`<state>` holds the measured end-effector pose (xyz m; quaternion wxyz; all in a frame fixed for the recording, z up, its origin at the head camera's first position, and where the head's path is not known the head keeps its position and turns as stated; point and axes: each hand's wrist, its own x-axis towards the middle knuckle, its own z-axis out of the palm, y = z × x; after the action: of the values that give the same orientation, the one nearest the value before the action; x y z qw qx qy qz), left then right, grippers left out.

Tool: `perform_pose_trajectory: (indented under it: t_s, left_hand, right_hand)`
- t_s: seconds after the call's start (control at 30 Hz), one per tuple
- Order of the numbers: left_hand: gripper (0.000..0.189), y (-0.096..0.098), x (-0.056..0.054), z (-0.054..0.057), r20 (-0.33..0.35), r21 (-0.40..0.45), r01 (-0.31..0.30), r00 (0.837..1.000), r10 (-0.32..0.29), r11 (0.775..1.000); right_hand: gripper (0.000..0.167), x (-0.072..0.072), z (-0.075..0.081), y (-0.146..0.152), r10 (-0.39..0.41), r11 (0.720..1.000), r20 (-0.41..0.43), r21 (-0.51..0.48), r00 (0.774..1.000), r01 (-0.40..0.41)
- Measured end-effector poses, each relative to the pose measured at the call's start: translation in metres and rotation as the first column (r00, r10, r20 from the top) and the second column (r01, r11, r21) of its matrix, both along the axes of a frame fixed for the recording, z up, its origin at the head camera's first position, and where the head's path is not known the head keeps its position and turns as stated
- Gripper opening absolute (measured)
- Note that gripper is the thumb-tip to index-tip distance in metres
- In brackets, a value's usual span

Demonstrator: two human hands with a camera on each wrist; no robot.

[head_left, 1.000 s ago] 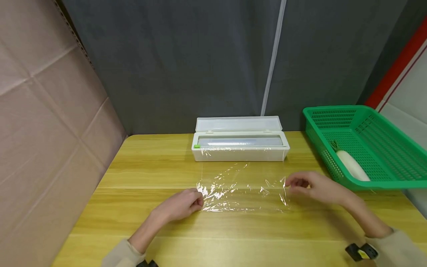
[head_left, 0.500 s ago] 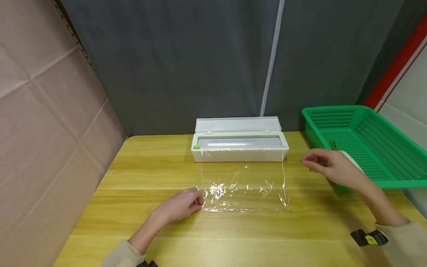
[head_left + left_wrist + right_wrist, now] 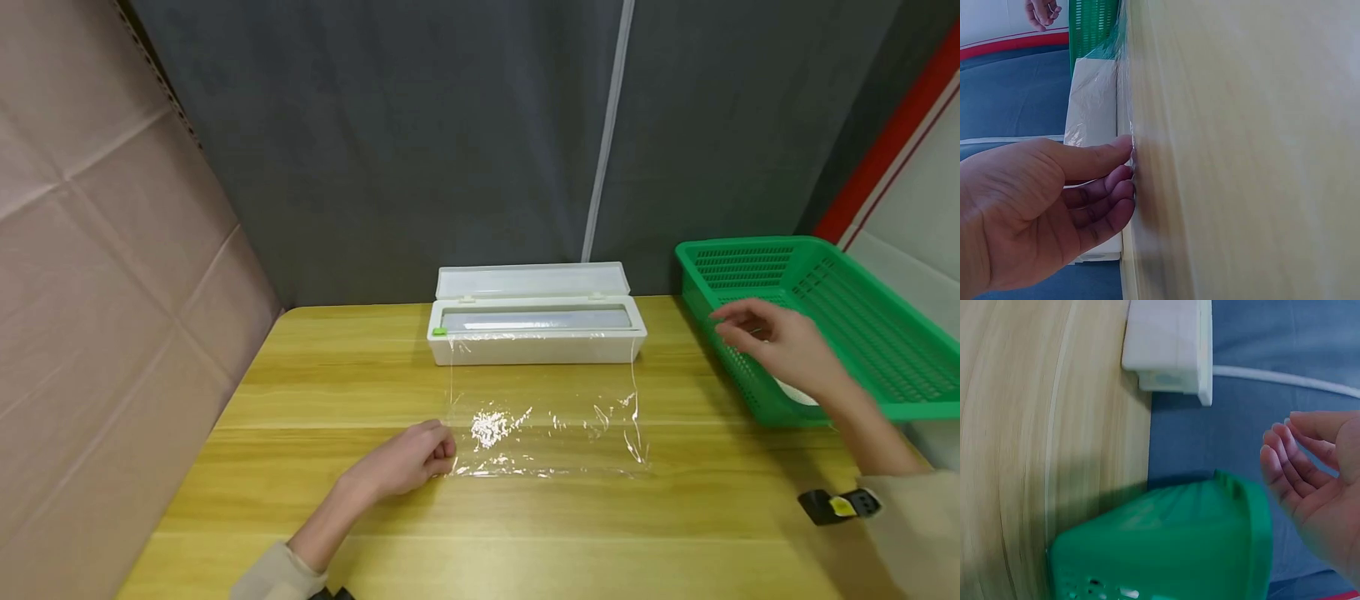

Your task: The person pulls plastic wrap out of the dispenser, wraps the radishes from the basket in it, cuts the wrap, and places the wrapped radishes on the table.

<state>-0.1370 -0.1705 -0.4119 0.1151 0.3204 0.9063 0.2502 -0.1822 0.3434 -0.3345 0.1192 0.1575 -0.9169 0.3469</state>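
Note:
A sheet of clear cling film (image 3: 540,442) lies stretched over the table from a long white dispenser box (image 3: 536,348) with its lid up. At the sheet's near left corner my left hand (image 3: 411,454) pinches the film low at the tabletop; thumb and fingertips meet its edge in the left wrist view. My right hand (image 3: 787,342) holds nothing and hovers over the near left rim of a green plastic basket (image 3: 757,408), fingers loosely bent. Inside the basket a white radish (image 3: 797,392) shows only in part, mostly hidden behind that hand.
A wooden table (image 3: 525,542) carries the box and basket. A small green slider (image 3: 439,332) sits at the box's left end. Behind stands a dark grey curtain (image 3: 375,150), with a pinkish cloth wall (image 3: 112,292) on the left.
My right hand has let go of the film's right edge and moved right and up to the basket, covering much of the radish. The left hand stays at its corner.

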Motion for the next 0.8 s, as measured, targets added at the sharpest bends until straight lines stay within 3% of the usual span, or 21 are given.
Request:
perform_pose_trajectory:
  t_s: [0.2,0.53,0.6,0.8]
  left_hand:
    - [0.009,0.000,0.000,-0.001,0.001,-0.001,-0.008,1.000,0.008,1.000]
    - [0.010,-0.001,0.000,0.000,0.025,0.002,-0.025,0.999,0.025,1.000]
    - [0.010,-0.001,0.000,0.000,0.029,0.002,-0.029,0.999,0.029,1.000]
    - [0.009,0.000,-0.002,0.000,0.039,0.003,-0.028,0.999,0.028,1.000]
  right_hand:
    - [0.031,-0.009,-0.003,0.020,-0.084,0.996,0.017,0.044,0.996,0.083]
    - [0.048,-0.026,-0.012,0.050,-0.168,0.977,0.199,0.163,0.966,0.137]
    - [0.054,-0.028,-0.014,0.057,-0.179,0.975,0.254,0.178,0.951,0.136]
    - [0.072,-0.032,-0.017,0.080,-0.220,0.963,0.431,0.237,0.875,0.126]
